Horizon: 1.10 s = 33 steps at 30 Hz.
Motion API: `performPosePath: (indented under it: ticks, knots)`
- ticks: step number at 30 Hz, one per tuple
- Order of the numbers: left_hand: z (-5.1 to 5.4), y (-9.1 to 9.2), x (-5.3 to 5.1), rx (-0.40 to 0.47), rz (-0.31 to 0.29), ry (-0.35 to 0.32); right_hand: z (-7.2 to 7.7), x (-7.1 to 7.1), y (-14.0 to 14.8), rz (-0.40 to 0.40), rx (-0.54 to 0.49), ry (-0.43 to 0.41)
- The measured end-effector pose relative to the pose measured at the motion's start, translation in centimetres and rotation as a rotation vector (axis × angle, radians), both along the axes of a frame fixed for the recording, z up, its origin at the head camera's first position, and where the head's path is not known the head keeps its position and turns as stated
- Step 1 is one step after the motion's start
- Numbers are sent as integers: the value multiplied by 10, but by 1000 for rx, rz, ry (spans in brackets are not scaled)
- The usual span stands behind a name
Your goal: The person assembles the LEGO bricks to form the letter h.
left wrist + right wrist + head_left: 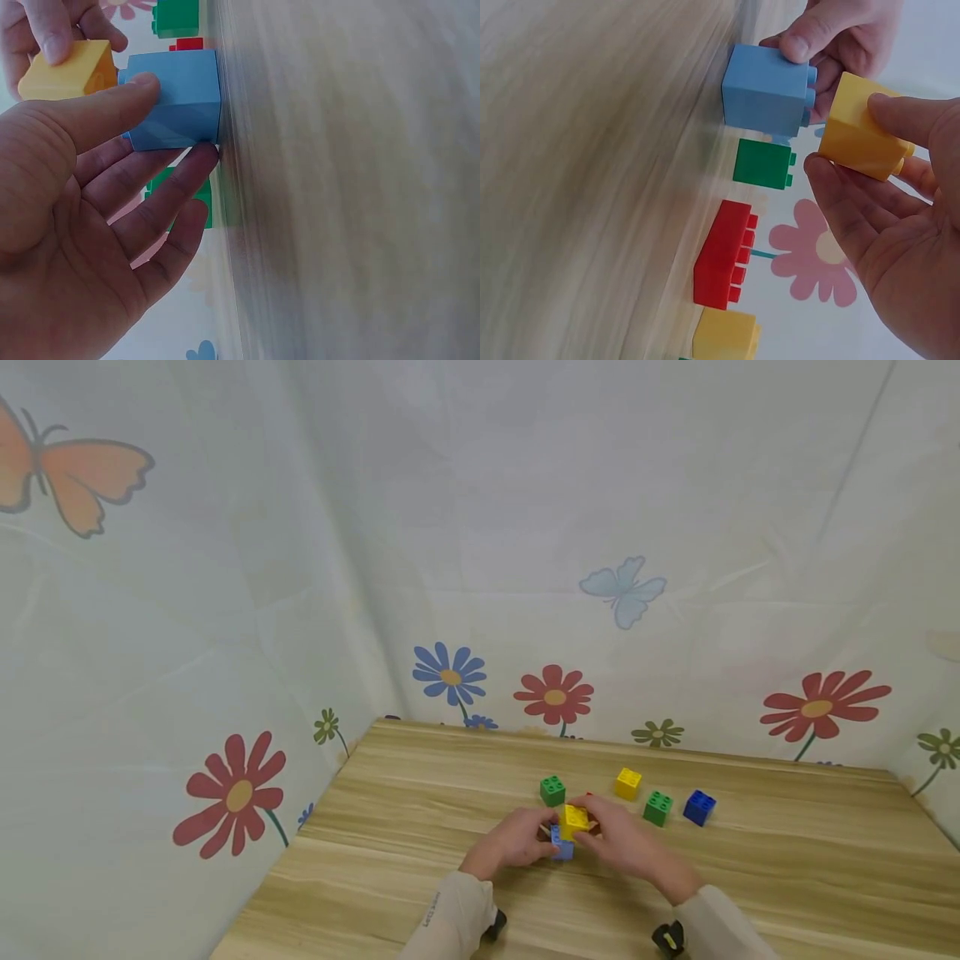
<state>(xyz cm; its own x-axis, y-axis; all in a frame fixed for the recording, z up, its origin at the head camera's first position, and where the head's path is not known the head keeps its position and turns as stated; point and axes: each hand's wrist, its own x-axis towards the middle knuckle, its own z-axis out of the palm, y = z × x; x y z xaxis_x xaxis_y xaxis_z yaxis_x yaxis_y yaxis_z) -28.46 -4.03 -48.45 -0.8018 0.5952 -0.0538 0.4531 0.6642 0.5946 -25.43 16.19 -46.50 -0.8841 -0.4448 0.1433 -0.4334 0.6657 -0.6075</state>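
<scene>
A light blue toy brick (562, 847) stands on the wooden table, studs up, gripped by my left hand (517, 839) with the thumb on its near side and fingers on the far side. My right hand (626, 839) pinches a yellow brick (576, 821) between thumb and fingers, just above the blue one. In the right wrist view the yellow brick (855, 127) is slightly tilted, and a small gap separates it from the studs of the blue brick (761, 94). A red brick (724, 259) stands on the table, mostly hidden behind my right hand in the head view.
Behind the hands stand a green brick (552, 791) and a second yellow brick (628, 783). Farther right are another green brick (657, 808) and a dark blue brick (700, 807). A white sheet (525, 527) printed with flowers and butterflies borders the wooden table (390, 810).
</scene>
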Motion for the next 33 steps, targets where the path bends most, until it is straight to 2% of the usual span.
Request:
performPosePath:
  ticks: [8,25,33]
  knots:
    - [-1,-1,-2,14,-23,17,-5,-3,-7,40,-50,12]
    - [0,-2,-2,17,-13,-4,-6,-9,-9,90,4,20]
    - [-1,-2,-2,26,-22,0,-1,-8,-10,103,46,30]
